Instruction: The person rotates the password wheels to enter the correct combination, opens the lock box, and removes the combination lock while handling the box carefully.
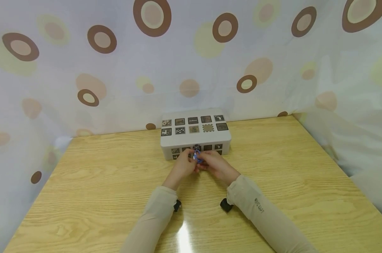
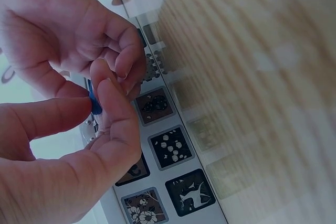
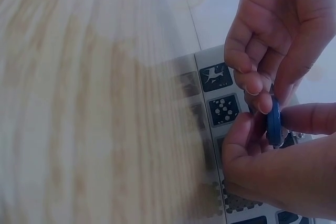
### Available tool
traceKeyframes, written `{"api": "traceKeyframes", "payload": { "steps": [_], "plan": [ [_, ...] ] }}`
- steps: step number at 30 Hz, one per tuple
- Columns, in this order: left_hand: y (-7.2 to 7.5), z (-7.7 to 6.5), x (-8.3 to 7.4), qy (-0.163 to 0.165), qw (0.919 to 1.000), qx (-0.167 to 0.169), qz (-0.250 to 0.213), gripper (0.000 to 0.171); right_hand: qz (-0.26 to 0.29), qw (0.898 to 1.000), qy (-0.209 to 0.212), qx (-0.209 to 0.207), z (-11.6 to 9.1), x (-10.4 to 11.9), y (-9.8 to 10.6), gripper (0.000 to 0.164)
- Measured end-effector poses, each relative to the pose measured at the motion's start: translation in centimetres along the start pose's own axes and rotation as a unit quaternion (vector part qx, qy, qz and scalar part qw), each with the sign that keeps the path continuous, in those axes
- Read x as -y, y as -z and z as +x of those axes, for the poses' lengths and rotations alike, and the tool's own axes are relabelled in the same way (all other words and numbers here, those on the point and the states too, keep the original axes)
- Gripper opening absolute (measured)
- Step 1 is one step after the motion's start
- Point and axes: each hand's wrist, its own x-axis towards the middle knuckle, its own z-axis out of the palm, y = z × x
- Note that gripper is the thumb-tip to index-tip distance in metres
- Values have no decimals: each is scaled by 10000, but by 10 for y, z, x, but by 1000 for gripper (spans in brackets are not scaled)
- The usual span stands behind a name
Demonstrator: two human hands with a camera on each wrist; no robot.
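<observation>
A small blue ring-shaped thing [image 1: 198, 156] is held between both hands, close in front of the metal clasp [image 1: 196, 147] of a white box [image 1: 194, 140]. My left hand [image 1: 183, 165] pinches it between thumb and curled fingers; the left wrist view shows only a sliver of the blue thing [image 2: 95, 100] there. From the other side my right hand [image 1: 217, 164] grips it by thumb and forefinger. In the right wrist view the blue thing [image 3: 273, 121] stands edge-on, and fingertips of the left hand [image 3: 278, 35] meet it. Fingers hide part of the box's front.
The box has dark square pictures on its lid and front, and stands at the back of a wood-grain table [image 1: 115, 196]. Behind and beside the table hangs a white cloth [image 1: 165, 59] with brown and yellow circles. Dark wrist devices [image 1: 226, 205] sit under the sleeves.
</observation>
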Motion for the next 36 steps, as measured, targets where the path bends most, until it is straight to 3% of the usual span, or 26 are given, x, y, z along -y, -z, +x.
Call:
{"api": "traceKeyframes", "payload": {
  "steps": [13,22,36],
  "plan": [
    [-1,-1,-2,143,9994,13,-305,40,-89,9997,171,176,0,-1,2,18],
    [0,1,-1,112,9996,62,-255,42,330,9993,17,194,-1,2,3,18],
    [0,0,1,142,9991,86,-402,43,173,9994,7,299,0,1,3,18]
  ]
}}
